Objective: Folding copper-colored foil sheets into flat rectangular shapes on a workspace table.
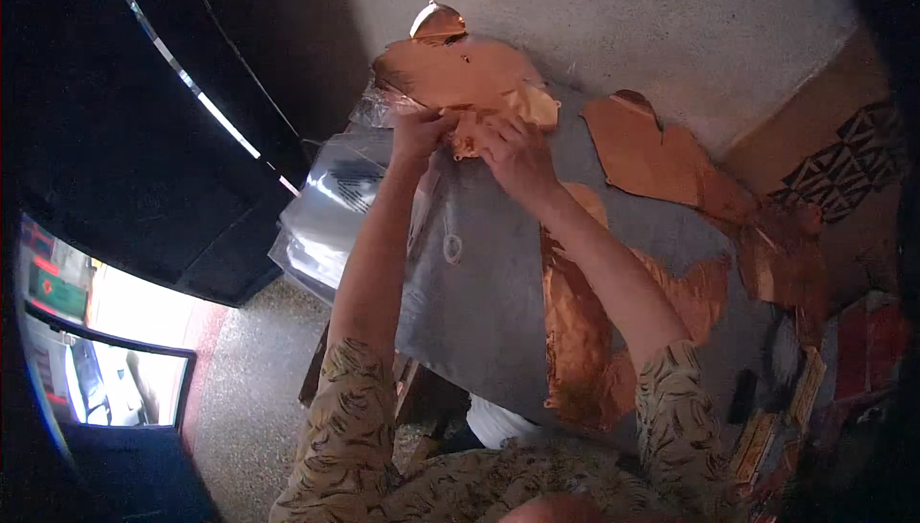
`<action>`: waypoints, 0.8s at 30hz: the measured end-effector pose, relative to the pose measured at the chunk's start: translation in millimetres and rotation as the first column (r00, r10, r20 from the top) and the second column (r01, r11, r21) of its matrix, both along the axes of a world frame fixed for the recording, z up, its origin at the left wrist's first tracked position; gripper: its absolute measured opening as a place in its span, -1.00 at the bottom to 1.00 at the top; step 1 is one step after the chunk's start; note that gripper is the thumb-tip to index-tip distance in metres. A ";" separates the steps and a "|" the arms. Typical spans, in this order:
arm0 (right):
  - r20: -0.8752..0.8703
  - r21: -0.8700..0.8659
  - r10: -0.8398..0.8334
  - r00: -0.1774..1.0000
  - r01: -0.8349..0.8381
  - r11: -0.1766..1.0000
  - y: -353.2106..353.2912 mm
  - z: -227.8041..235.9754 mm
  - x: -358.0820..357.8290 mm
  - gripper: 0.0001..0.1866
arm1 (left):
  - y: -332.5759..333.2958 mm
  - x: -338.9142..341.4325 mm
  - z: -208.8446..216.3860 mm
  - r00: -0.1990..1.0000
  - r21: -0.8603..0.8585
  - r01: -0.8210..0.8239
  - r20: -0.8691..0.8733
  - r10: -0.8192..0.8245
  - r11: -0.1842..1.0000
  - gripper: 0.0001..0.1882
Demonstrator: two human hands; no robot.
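A flat, uninflated copper-coloured foil balloon point(470, 68) lies at the far side of the grey table point(479, 264). My left hand point(422, 133) pinches its near edge, fingers closed. Beside it, my right hand point(517, 154) has its fingers bent closed on the same edge. A crumpled foil tail point(466, 144) shows between the two hands. The fingertips are partly hidden, so the exact grip is hard to see. More flat foil balloons lie to the right: one by the wall point(642, 149) and another point(575, 322) under my right forearm.
Clear plastic sleeves point(326, 197) lie at the table's left edge. A thin white loop point(452, 247) rests near them. More copper foil point(786, 264) sits at the far right. A dark curved panel point(125, 139) stands at left, and a pale wall point(623, 15) rises behind.
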State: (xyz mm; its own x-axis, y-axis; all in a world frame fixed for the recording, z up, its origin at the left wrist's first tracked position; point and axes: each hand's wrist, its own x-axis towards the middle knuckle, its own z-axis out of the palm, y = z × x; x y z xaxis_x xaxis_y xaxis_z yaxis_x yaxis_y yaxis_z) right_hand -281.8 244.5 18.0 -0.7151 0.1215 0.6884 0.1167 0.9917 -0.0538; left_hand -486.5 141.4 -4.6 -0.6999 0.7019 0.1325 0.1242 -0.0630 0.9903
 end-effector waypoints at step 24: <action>-0.012 -0.733 0.019 1.000 -0.022 0.679 36.8 24.2 -4.8 -0.77 | 4.2 19.4 33.2 0.995 -0.014 -0.081 0.059 0.081 0.997 -0.66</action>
